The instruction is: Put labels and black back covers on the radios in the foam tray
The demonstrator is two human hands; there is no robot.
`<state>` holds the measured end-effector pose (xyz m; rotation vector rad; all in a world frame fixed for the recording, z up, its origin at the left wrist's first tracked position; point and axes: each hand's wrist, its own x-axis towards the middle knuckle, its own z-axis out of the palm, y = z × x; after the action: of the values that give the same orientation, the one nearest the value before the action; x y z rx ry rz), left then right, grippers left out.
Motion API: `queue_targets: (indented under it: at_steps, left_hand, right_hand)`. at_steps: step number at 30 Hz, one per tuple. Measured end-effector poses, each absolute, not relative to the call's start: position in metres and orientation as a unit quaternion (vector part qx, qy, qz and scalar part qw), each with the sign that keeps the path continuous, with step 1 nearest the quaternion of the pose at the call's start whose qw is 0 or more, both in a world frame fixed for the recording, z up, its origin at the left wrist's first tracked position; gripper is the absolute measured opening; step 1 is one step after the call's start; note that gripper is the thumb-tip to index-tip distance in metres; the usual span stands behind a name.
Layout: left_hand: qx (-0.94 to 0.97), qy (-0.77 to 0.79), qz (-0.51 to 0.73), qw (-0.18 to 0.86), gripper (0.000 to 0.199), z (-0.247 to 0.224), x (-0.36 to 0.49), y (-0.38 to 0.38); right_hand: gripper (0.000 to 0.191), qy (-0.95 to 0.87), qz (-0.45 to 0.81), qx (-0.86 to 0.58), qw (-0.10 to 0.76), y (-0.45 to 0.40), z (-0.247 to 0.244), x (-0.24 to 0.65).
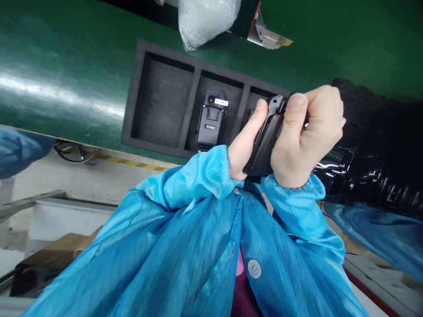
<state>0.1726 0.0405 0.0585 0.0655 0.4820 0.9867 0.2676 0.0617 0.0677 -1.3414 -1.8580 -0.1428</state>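
Note:
A black handheld device (264, 147) is held up on edge in front of my chest, over the right end of the grey foam tray (190, 110). My left hand (246, 138) grips its left side with the thumb lying along it; the other fingers are hidden. My right hand (306, 132) is closed at its upper right, the thumb pressed near the top end and the fingers curled. Whether a small part sits in those fingers is hidden. In the tray's middle compartment lies another black device (210, 125) marked "Riton", with a white barcode label (221, 102).
The foam tray rests on a green worktable (89, 83). Clear plastic wrapping (208, 22) and a metal fixture (269, 37) stand behind it. Glossy black plastic sheeting (373, 145) covers the right side. Blue sleeves of other people (24, 149) show at both edges.

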Motion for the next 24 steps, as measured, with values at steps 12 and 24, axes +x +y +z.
queue_targets:
  at_steps: [12, 24]
  left_hand:
    - [0.055, 0.239, 0.495, 0.834, 0.056, 0.046, 0.178, 0.041]
    - [0.284, 0.306, 0.510, 0.752, 0.068, 0.040, 0.178, 0.030]
  right_hand:
    - [0.043, -0.723, 0.020, -0.563, 0.400, 0.051, 0.060, 0.263]
    - [0.042, -0.684, 0.000, -0.558, 0.470, 0.041, 0.051, 0.261]
